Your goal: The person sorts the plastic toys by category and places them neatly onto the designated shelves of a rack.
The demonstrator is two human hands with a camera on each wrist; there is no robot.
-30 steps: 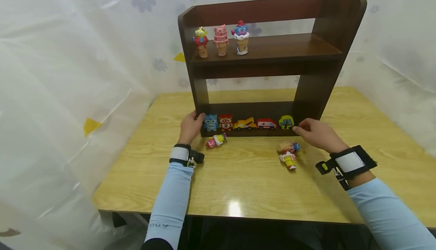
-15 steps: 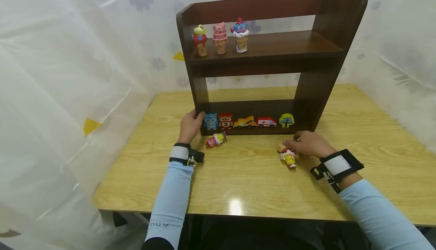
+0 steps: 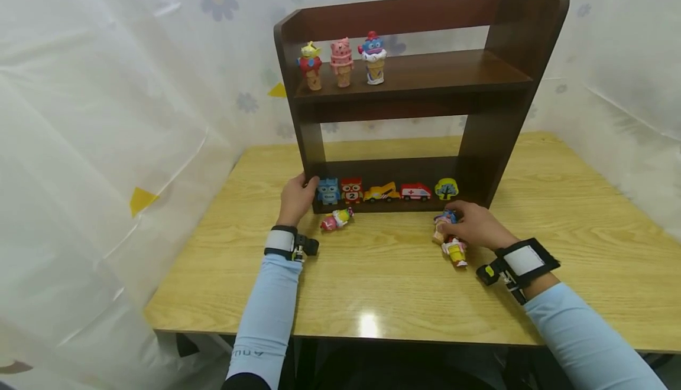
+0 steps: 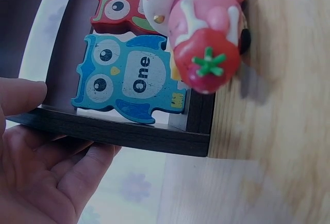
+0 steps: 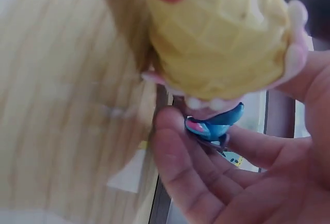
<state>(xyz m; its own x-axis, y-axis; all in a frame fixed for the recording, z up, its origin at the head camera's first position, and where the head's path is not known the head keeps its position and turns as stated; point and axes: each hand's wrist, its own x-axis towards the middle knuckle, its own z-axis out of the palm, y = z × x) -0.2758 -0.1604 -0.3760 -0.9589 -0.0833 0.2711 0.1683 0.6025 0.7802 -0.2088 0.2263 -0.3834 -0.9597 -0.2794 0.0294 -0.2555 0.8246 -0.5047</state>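
My left hand (image 3: 298,200) holds the left side panel of a dark wooden shelf (image 3: 415,103), thumb inside and fingers outside in the left wrist view. Beside that thumb stands a blue owl block (image 4: 124,77) marked "One". A pink figure with a strawberry top (image 4: 206,61) lies on the table in front of it. Over at the shelf's front right, my right hand (image 3: 477,224) pinches a blue-topped ice-cream cone toy (image 3: 446,217) low over the table, partly hidden by the fingers. Against it lies another cone toy with a yellow cone (image 3: 455,253), which looms large in the right wrist view.
The lower shelf also carries a red owl block (image 3: 351,190), a yellow truck (image 3: 381,192), an ambulance (image 3: 415,191) and a tree block (image 3: 446,188). Three cone figures, among them a pink one (image 3: 342,62), stand at the upper shelf's left. The wooden table (image 3: 383,295) has its front edge below.
My right hand has left the shelf's lower right corner, come down to the cone toys and taken hold of the blue-topped one, shifting it left. The left hand stays on the panel.
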